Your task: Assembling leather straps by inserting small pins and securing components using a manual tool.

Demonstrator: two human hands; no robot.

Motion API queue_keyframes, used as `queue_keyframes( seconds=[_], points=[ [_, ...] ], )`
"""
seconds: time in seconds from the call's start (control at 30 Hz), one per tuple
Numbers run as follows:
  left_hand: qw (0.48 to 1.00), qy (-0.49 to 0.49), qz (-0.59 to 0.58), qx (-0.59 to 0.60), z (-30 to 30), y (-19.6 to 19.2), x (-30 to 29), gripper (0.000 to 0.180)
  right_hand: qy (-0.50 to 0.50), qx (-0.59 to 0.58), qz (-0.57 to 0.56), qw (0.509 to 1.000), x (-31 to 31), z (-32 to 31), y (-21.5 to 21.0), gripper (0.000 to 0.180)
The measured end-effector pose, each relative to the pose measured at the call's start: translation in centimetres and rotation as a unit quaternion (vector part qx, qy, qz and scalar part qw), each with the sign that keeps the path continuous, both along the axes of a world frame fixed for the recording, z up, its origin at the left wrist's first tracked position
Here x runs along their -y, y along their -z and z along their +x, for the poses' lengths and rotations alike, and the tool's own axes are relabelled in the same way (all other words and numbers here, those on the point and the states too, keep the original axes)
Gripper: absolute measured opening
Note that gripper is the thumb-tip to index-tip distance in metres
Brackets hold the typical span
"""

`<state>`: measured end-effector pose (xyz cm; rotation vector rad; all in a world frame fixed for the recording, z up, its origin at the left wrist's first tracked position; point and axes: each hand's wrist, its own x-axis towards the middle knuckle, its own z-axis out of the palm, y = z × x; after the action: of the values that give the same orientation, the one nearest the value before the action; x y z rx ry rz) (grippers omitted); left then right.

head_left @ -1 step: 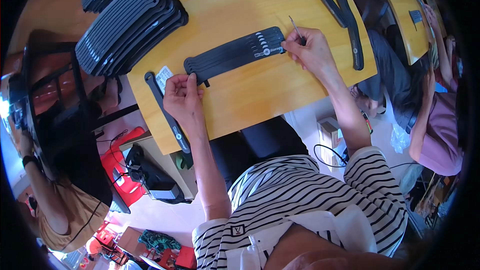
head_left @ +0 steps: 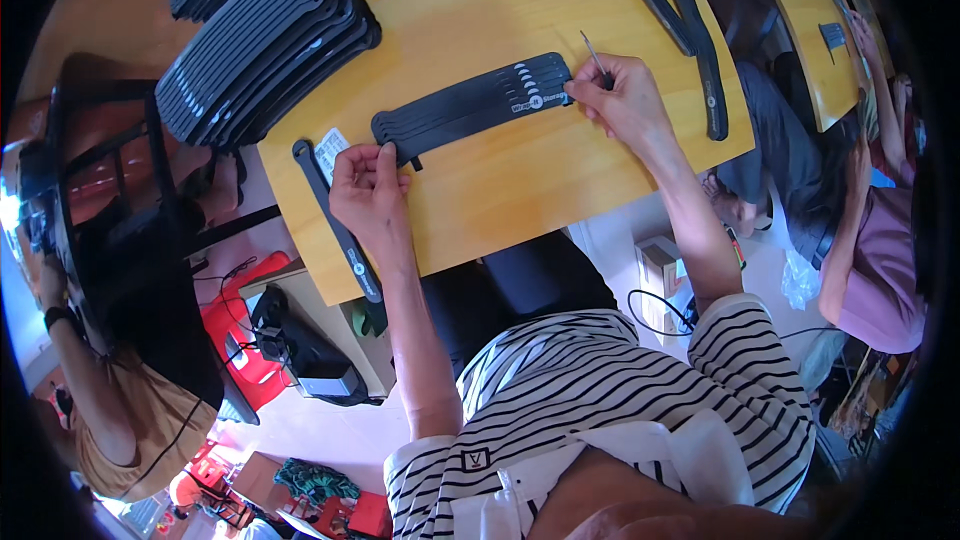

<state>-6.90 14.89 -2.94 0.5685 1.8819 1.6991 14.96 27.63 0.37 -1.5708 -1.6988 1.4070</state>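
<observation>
While my striped shirt [head_left: 600, 410] fills the near edge of the view, I see both my forearms reaching up onto the yellow wooden table [head_left: 520, 190]. My left hand [head_left: 368, 192] rests with curled fingers pressed down on the near-left end of a small stack of black straps [head_left: 470, 105], which lies flat between my two hands. My right hand [head_left: 622, 100] sits at the far-right end of that stack, fingers pinched together around a thin metal pin [head_left: 592, 54] that sticks up and away from the fingertips. Just left of my left hand lie a small white tag [head_left: 330, 152] and a single black strap [head_left: 335, 220] running along the table's near-left edge. Beyond my left hand, a large fanned pile of black straps [head_left: 265, 40] covers the far-left corner. Beyond my right hand, two more long black straps [head_left: 690, 30] lie side by side. Off to the right of my right hand, another person in a pink top [head_left: 885, 270] sits by the table.
</observation>
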Motion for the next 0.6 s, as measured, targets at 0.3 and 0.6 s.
queue_keyframes(
  seconds=[0.3, 0.6],
  points=[
    [0.999, 0.013, -0.011, -0.051, -0.2, -0.1, 0.0, 0.008, -0.003, -0.038, -0.017, 0.999, -0.2, 0.0, 0.1, 0.014],
    [0.997, 0.030, 0.052, 0.041, -1.5, 0.0, 0.8, 0.007, -0.044, -0.118, -0.008, 0.992, -0.2, 0.5, 0.4, 0.013]
  ],
)
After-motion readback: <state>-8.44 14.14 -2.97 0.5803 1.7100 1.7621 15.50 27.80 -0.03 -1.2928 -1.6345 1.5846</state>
